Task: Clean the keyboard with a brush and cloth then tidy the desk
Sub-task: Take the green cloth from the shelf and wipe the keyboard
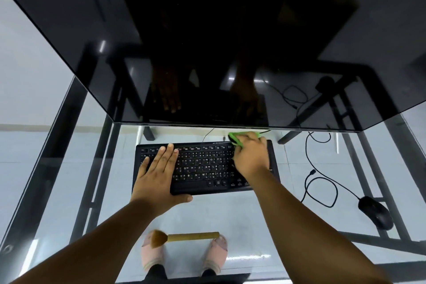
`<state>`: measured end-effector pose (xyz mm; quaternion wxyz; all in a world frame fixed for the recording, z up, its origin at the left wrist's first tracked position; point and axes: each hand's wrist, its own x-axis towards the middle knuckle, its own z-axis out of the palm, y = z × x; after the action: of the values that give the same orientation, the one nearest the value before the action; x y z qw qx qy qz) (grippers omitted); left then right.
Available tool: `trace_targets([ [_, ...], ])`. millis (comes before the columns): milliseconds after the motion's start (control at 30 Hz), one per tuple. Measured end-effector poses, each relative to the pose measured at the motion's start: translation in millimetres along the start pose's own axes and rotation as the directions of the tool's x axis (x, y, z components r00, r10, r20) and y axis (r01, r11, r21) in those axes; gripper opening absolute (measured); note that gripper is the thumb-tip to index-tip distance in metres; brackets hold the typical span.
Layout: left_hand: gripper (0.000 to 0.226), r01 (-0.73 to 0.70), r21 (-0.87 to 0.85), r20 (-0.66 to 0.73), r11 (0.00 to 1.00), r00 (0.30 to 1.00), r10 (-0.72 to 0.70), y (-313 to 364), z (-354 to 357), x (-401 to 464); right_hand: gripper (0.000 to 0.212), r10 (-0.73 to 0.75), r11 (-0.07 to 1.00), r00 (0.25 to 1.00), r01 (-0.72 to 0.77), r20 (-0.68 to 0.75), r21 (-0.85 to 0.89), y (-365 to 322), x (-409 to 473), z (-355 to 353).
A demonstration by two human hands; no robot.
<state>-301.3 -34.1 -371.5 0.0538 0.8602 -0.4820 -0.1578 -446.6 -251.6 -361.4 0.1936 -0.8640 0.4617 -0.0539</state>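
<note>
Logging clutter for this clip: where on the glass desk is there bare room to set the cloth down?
Bare glass lies left of the keyboard, out to the desk edge, and between the keyboard's near edge and the brush. Right is crowded: looped cables and the mouse. Behind the keyboard, the monitor leaves only a thin strip, where the right hand holds the green cloth.

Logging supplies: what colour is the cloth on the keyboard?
Bright green cloth, seen in the head view.

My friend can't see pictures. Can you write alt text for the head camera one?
A person's right hand wipes a black keyboard with a green cloth while the left hand lies flat on it. A brush and mouse lie on the glass desk.
</note>
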Motion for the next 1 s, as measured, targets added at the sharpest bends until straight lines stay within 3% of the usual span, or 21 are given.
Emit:
trace_targets([
  [133, 0.121, 0.005, -0.018, 0.006, 1.000, 1.000, -0.005, -6.7, -0.8, -2.8, 0.045, -0.173, 0.984, 0.981, 0.169, 0.085, 0.050, -36.0, -15.7, 4.4],
  [200, 0.121, -0.001, -0.031, 0.011, 1.000, 1.000, 0.002, -8.8, -1.9, -3.0, 0.046, -0.190, 0.982, 0.978, 0.188, 0.091, 0.032, -31.7, -18.2, 2.6],
  [367, 0.120, 0.003, -0.045, 0.006, 0.999, 1.000, -0.003, -23.2, -6.5, -7.9, 0.046, 0.068, 0.998, 0.998, -0.068, -0.016, -0.012, -20.3, -15.8, -5.6],
  [467, 0.119, 0.011, -0.056, 0.002, 0.998, 1.000, -0.011, -30.2, -7.4, -10.6, 0.043, 0.107, 0.994, 0.994, -0.107, 0.003, -0.026, -40.2, -12.5, -0.2],
  [700, 0.119, -0.018, -0.064, 0.007, 0.998, 1.000, 0.018, -35.0, -9.0, -10.2, 0.047, -0.164, 0.985, 0.981, 0.158, 0.105, 0.070, -77.1, -28.1, 20.8],
  [767, 0.119, -0.039, -0.074, 0.012, 0.996, 0.999, 0.040, -39.9, -10.1, -10.1, 0.048, -0.131, 0.991, 0.988, 0.130, 0.082, 0.024, -65.1, -28.6, 15.3],
  [933, 0.118, -0.076, -0.087, 0.017, 0.993, 0.997, 0.077, -47.1, -10.4, -10.5, 0.045, 0.122, 0.992, 0.992, -0.122, -0.020, 0.009, -46.7, -22.2, 4.3],
  [1000, 0.118, -0.074, -0.089, 0.012, 0.993, 0.997, 0.075, -47.5, -9.5, -11.7, 0.043, 0.132, 0.991, 0.991, -0.132, -0.007, 0.014, -57.9, -19.3, 7.5],
])
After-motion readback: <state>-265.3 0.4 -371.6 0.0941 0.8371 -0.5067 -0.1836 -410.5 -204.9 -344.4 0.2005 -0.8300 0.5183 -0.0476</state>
